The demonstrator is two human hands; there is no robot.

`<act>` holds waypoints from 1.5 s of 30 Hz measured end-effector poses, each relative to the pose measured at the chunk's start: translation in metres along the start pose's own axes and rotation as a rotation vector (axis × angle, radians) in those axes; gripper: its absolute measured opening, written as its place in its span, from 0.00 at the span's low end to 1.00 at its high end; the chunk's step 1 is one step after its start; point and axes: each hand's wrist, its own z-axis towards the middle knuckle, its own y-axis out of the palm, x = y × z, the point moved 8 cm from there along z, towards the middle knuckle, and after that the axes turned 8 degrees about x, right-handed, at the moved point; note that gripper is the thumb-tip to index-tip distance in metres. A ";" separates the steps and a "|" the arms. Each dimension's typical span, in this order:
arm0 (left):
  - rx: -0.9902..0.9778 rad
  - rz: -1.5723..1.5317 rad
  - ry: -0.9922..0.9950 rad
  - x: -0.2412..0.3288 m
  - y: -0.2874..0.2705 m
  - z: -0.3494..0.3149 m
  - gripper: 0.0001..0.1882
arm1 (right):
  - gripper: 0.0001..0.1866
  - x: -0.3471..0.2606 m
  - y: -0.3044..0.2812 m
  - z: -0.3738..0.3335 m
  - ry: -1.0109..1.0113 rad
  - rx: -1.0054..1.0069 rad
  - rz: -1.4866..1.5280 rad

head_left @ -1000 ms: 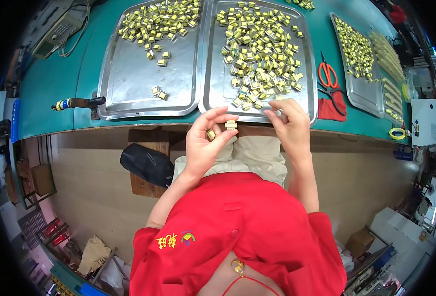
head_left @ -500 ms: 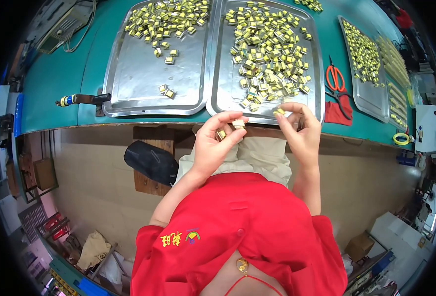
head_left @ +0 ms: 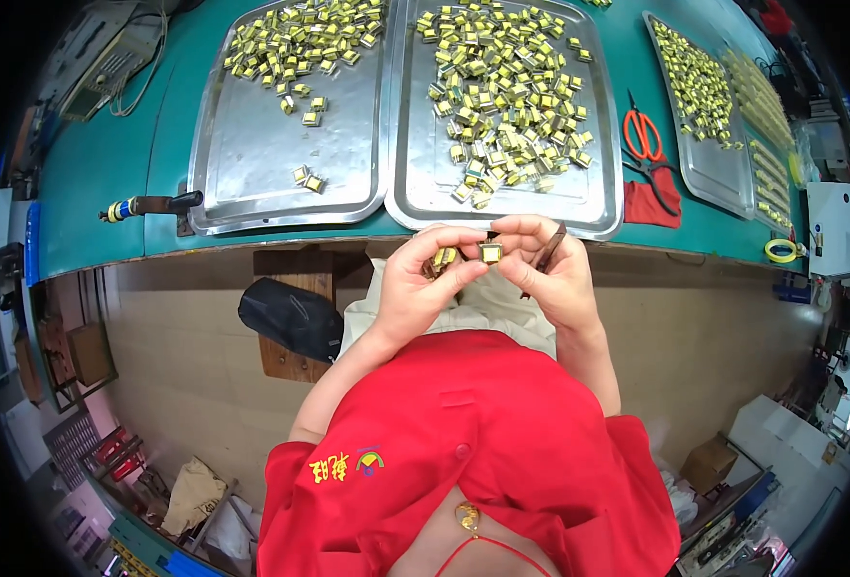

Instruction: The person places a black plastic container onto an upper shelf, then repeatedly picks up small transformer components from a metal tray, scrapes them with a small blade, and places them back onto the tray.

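Yellow-and-silver block-shaped component point(head_left: 490, 253): light, rigid, to be held by its sides

The component is found just in front of the near rim of the right-hand shallow silver metal tray point(head_left: 552, 205), off the green-topped bench point(head_left: 107, 202). The hands are brought together around it. By the left hand point(head_left: 415, 288) it is pinched between thumb and fingers, and further yellow-and-silver pieces point(head_left: 443, 258) are gathered in that palm. The right hand point(head_left: 561, 286) is closed on a dark slender tool point(head_left: 548, 250), with thumb and finger set at the component's right edge; how firmly they press cannot be told.

Very little weight is to be expected, though the piece is judged dense for its bulk. The body is judged stiff; the yellow wrapping may be scuffed, and the shiny silver faces may prove slippery. Any fine projections at the edges are too small to be made out and should be treated as fragile. Hold is best taken across two opposite sides with the fingertips, and squeezing at the edges is to be avoided.
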 end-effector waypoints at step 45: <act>-0.028 -0.272 -0.308 -0.018 0.007 -0.003 0.17 | 0.15 -0.011 0.005 -0.004 -0.340 0.073 -0.231</act>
